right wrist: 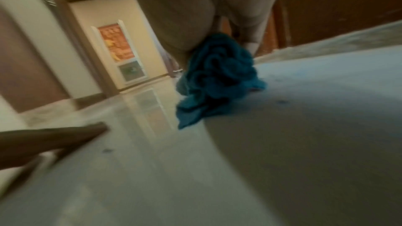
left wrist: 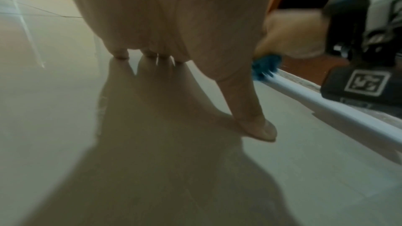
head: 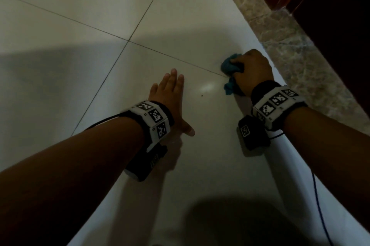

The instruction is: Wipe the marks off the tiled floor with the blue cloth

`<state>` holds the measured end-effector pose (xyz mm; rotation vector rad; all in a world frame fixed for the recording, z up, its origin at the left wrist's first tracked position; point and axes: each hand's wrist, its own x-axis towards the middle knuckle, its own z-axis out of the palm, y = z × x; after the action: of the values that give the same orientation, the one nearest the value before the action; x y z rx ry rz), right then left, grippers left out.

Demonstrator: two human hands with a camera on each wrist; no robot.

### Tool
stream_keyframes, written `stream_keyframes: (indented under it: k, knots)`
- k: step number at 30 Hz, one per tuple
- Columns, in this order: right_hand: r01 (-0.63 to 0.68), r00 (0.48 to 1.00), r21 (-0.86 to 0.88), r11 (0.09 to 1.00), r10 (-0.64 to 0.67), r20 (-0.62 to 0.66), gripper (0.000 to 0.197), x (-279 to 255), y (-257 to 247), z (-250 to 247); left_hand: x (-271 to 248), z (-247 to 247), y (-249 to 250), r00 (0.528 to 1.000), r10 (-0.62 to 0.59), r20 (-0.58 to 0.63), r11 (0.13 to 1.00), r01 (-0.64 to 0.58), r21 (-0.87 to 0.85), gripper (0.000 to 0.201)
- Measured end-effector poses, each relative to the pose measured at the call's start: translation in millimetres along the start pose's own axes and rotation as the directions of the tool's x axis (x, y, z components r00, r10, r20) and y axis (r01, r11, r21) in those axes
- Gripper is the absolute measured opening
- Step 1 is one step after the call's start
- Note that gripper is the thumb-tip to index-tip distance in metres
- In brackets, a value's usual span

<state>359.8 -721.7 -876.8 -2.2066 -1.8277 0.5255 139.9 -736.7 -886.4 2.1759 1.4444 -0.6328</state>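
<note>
The blue cloth (head: 228,66) seems soft and light, best held bunched. The right hand (head: 254,71) curls its fingers around it; the left hand (head: 170,95) lies flat, fingers straight, on the floor (head: 80,55).
</note>
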Motion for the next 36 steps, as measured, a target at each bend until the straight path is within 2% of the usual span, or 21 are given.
stream_keyframes:
  k: [2,4,6,8,10,12,15,17,19,21,23,25,27,29,31,33,34,36]
  knots:
    - [0.052,0.998,0.103,0.993,-0.049,-0.035,0.043,-1.5,-16.9,-1.0,-0.6,-0.4,-0.3,1.000,0.003,-0.001,1.000,-0.003,-0.006,0.155]
    - [0.144,0.989,0.203,0.969,-0.146,-0.008,0.042,-7.6,-40.6,5.3,-1.1,-0.6,-0.7,1.000,0.003,-0.009,1.000,-0.003,-0.007,0.155]
    - [0.252,0.959,0.143,0.957,-0.267,0.099,0.040,-17.5,-58.3,18.7,-2.0,-0.1,-0.5,1.000,-0.002,-0.020,1.000,0.002,-0.008,0.156]
    - [0.304,0.925,0.102,0.947,-0.319,0.204,0.033,-25.4,-61.2,34.1,-2.4,1.4,-1.5,0.999,-0.014,-0.031,0.999,0.013,-0.035,0.156]
    - [0.209,0.955,0.170,0.963,-0.238,0.175,0.029,-23.8,-51.8,35.5,-2.2,2.4,-3.0,0.999,-0.020,-0.036,0.999,0.019,-0.041,0.157]
    - [0.094,0.993,0.128,0.987,-0.103,0.063,0.031,-6.8,-33.5,26.9,-3.8,3.5,-3.9,0.999,-0.023,-0.034,0.999,0.022,-0.035,0.158]
    - [-0.083,0.997,0.104,0.991,0.083,0.000,0.034,23.4,-9.6,8.4,-5.4,3.3,-4.2,0.999,-0.021,-0.036,0.999,0.020,-0.040,0.158]
    - [-0.022,1.000,0.059,0.998,0.022,0.007,0.036,28.0,-14.3,10.0,-5.3,2.3,-3.2,0.999,-0.027,-0.035,0.999,0.026,-0.040,0.157]
    - [0.110,0.992,0.053,0.993,-0.113,0.050,0.036,21.5,-30.6,23.5,-4.5,0.8,-2.3,0.999,-0.035,-0.034,0.999,0.034,-0.033,0.158]
    - [0.250,0.964,-0.014,0.968,-0.247,0.101,0.037,11.7,-45.0,38.1,-3.8,0.3,-1.8,0.999,-0.037,-0.032,0.999,0.036,-0.028,0.159]
    - [0.293,0.953,-0.055,0.955,-0.287,0.098,0.036,12.2,-43.0,38.5,-3.1,0.0,-1.6,0.999,-0.037,-0.024,0.999,0.036,-0.026,0.159]
    - [0.239,0.971,-0.066,0.969,-0.237,0.035,0.035,19.9,-26.7,25.9,-3.1,-0.6,-2.4,0.999,-0.035,-0.015,0.999,0.034,-0.032,0.158]
    - [0.092,0.995,-0.073,0.993,-0.094,-0.027,0.036,30.5,0.0,11.1,-3.6,-0.4,-2.6,0.999,-0.033,-0.015,0.999,0.032,-0.040,0.158]
    - [-0.044,0.998,-0.070,0.997,0.041,-0.048,0.037,38.2,21.4,1.8,-3.5,-0.1,-1.8,0.999,-0.034,-0.017,0.999,0.033,-0.043,0.158]
    - [-0.083,0.995,0.007,0.997,0.083,-0.053,0.038,41.3,24.2,-3.1,-3.8,-0.4,-1.3,0.999,-0.040,-0.016,0.998,0.039,-0.046,0.159]
    - [-0.010,0.997,0.074,0.997,0.016,-0.080,0.035,35.2,6.5,-4.8,-3.6,-2.3,-0.6,0.999,-0.045,-0.010,0.998,0.045,-0.043,0.159]
    - [0.082,0.993,0.068,0.994,-0.075,-0.090,0.034,31.3,1.1,1.0,-3.3,-3.4,0.0,0.999,-0.047,-0.006,0.998,0.046,-0.040,0.159]
    - [0.224,0.974,0.047,0.973,-0.225,0.013,0.034,10.7,-18.5,11.9,-3.2,-5.2,1.8,0.999,-0.053,0.001,0.998,0.053,-0.031,0.159]
